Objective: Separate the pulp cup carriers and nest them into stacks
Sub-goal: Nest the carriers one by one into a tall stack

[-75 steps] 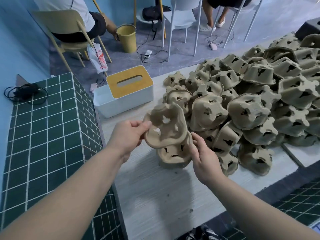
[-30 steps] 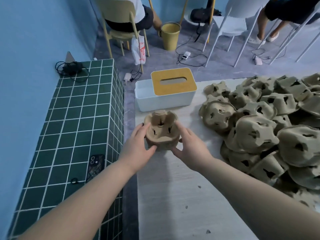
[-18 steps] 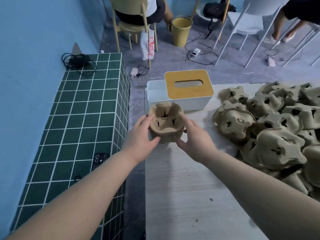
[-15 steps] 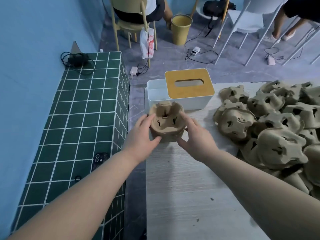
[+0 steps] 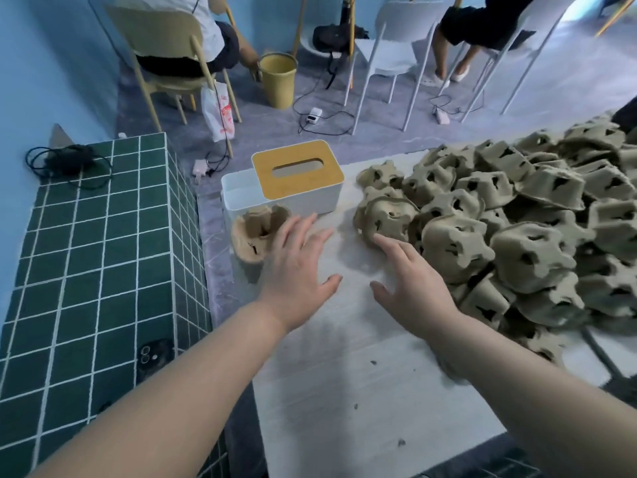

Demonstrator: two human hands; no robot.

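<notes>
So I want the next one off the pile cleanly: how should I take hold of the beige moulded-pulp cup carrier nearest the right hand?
Pinch the beige moulded-pulp cup carrier by its left rim, coming from the bare-table side; it lies tilted at the pile's edge, rim exposed.

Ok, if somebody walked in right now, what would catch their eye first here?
Probably the big heap of tan moulded-pulp cup carriers covering the right side of the pale wooden table. Next, the bare left hand and right hand, both open above the table, with a small nested stack of carriers at the left edge before a white tissue box with a yellow lid.
</notes>
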